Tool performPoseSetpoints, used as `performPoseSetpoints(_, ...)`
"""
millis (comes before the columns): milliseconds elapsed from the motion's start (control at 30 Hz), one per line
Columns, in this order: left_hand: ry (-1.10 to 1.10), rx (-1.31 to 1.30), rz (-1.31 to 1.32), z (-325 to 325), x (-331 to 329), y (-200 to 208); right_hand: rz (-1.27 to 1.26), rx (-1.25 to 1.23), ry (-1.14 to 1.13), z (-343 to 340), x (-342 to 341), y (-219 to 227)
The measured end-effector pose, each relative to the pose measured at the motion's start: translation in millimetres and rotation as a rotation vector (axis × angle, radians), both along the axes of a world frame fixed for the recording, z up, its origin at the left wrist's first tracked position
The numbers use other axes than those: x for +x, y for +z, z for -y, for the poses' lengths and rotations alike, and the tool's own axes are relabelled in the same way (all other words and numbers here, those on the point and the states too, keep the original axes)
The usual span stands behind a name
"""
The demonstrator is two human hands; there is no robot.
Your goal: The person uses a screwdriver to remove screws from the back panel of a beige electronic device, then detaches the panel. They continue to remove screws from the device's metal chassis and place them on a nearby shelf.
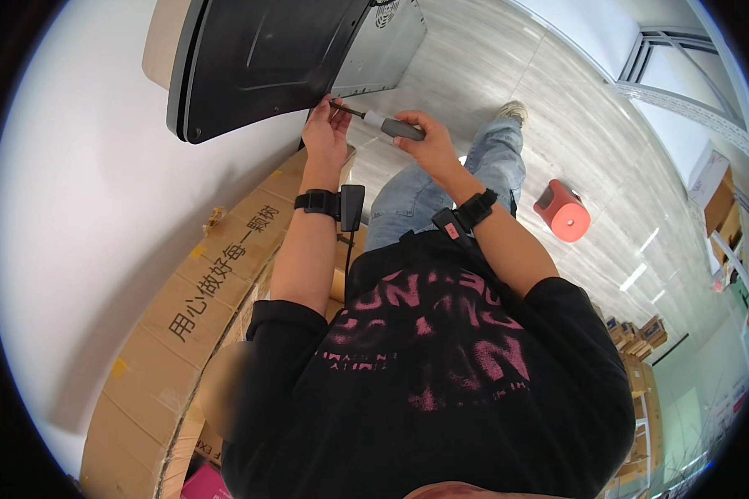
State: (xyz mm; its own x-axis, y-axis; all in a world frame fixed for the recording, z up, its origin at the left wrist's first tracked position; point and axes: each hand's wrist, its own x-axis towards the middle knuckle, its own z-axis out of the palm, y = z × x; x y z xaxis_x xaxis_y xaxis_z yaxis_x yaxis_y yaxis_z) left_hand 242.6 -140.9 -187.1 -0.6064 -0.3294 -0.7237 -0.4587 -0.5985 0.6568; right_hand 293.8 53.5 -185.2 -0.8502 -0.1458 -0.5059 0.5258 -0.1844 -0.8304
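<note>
Grey-handled, the screwdriver (393,126) sat clasped in the grip of the right hand (424,143), its long axis running left and slightly far toward the near right corner of the black panel (279,62). Nearer that corner was the left hand (328,135); whether it pinched anything, I couldn't tell.

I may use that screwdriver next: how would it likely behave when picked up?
The screwdriver is probably stiff, given its straight, thin shaft. It may feel handle-heavy, since the grey handle looks far thicker. That rounded-looking handle could roll if set down.
</note>
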Motion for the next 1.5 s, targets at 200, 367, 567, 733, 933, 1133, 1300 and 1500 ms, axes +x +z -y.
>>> performPoseSetpoints(200,-0.034,-0.073,-0.001,-2.5,-2.1,-3.7,-0.15,0.212,-0.035,0.6,2.5,-3.1)
performPoseSetpoints(367,-0.026,-0.035,-0.013,2.0,-3.4,-11.1,0.556,-0.575,-0.125,-19.1,-8.7,7.8)
performPoseSetpoints(567,0.022,0.041,-0.02,1.9,-2.4,-6.9,0.301,-0.177,0.038,-12.0,-6.7,0.7)
performPoseSetpoints(733,0.012,-0.003,0.017,-0.9,-2.4,-4.6,-0.082,0.11,0.028,-6.8,-3.8,-6.3)
performPoseSetpoints(933,-0.022,-0.034,0.042,3.0,-5.7,-9.6,0.266,-0.388,-0.221,-6.2,-8.2,-2.2)
performPoseSetpoints(1133,-0.005,0.003,0.007,0.1,-3.2,-4.7,0.522,-0.408,0.065,-22.7,-16.4,-4.1)
performPoseSetpoints(1300,0.016,-0.009,0.031,-2.7,-4.9,-0.8,0.074,-0.029,0.026,-7.5,-3.1,-19.5)
performPoseSetpoints(1500,-0.015,-0.054,0.03,0.9,-4.7,-7.1,0.054,-0.005,-0.016,-3.5,1.4,-13.0)
